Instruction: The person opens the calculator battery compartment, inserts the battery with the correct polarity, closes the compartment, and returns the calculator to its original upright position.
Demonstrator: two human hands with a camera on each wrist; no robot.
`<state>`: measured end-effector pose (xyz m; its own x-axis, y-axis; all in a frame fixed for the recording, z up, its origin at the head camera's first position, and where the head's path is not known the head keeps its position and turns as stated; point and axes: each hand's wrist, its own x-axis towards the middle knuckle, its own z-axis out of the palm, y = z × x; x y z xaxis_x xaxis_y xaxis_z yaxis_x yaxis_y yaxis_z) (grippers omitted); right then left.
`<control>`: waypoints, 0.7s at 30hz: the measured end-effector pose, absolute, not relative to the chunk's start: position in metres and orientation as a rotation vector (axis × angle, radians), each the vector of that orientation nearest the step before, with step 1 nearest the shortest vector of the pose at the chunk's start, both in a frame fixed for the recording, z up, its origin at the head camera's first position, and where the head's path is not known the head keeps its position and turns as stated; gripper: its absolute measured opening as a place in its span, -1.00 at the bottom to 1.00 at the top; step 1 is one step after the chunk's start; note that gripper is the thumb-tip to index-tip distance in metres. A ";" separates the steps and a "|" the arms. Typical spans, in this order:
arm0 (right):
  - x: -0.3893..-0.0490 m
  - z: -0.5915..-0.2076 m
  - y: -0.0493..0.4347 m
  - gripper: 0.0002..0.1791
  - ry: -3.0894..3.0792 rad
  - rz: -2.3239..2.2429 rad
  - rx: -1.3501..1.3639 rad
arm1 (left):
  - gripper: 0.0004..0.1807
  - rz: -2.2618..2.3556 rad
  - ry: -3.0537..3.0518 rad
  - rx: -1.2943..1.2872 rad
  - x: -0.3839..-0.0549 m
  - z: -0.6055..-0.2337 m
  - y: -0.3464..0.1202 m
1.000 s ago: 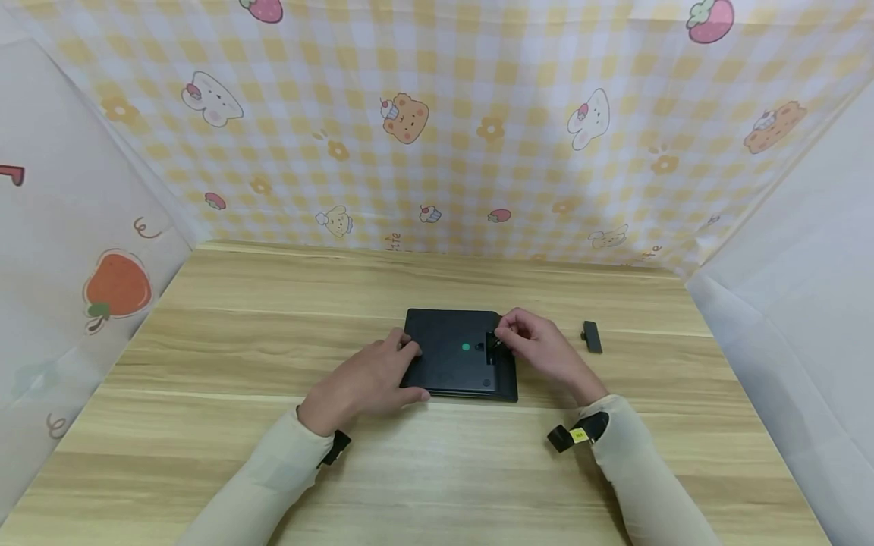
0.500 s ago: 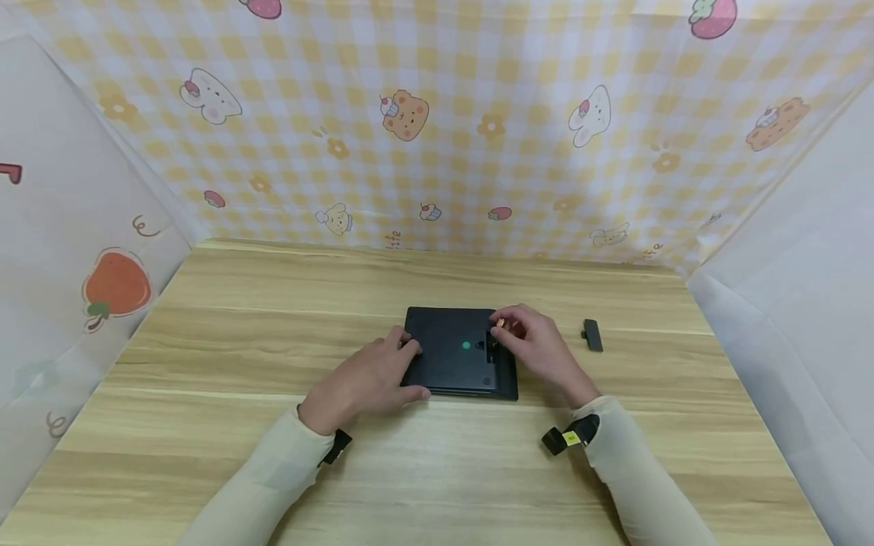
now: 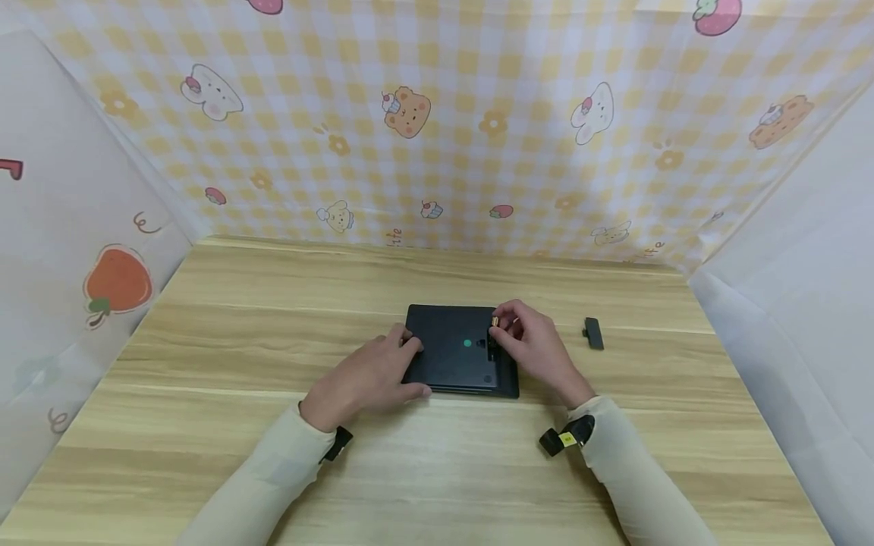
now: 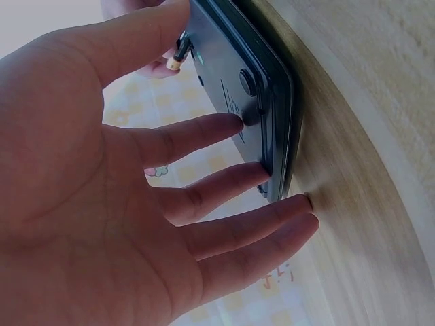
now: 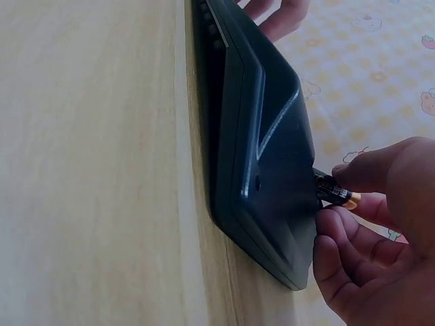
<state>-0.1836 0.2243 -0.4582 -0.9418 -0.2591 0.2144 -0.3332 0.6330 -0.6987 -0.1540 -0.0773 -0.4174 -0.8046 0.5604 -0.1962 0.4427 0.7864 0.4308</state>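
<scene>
A black calculator (image 3: 444, 349) lies face down on the wooden table, its back upward; some keys (image 5: 214, 34) show beneath it in the right wrist view. Near its right end is an uncovered battery slot (image 3: 491, 350). My right hand (image 3: 538, 349) pinches a black battery with a copper-coloured end (image 5: 336, 191) at that slot, the battery tilted and its copper end sticking out. How far it sits inside is hidden. My left hand (image 3: 369, 379) rests on the calculator's left end with fairly straight fingers, fingertips on the back and edge, thumb at the near edge.
A small black battery cover (image 3: 593, 334) lies on the table (image 3: 437, 470) to the right of my right hand. A yellow checked cloth (image 3: 451, 167) hangs along the far edge, with white sheets (image 3: 806, 243) at both sides.
My right hand has shifted slightly left over the slot, and the battery's copper end has come into view between the fingers. The left hand, calculator and cover stay in place.
</scene>
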 end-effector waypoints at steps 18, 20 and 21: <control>-0.182 -0.458 0.223 -0.79 -2.782 1.122 0.506 | -0.28 0.540 2.659 0.775 -0.154 -0.416 -0.078; -0.182 -0.458 0.224 -0.79 -2.784 1.117 0.504 | -0.28 0.546 2.659 0.780 -0.153 -0.416 -0.079; -0.182 -0.458 0.224 -0.79 -2.785 1.116 0.505 | -0.28 0.546 2.658 0.779 -0.153 -0.416 -0.079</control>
<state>-0.1816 0.2237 -0.4582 -0.9401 -0.2668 0.2124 -0.3396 0.6764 -0.6535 -0.1531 -0.0786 -0.4157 -0.8015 0.5669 -0.1904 0.4459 0.7786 0.4415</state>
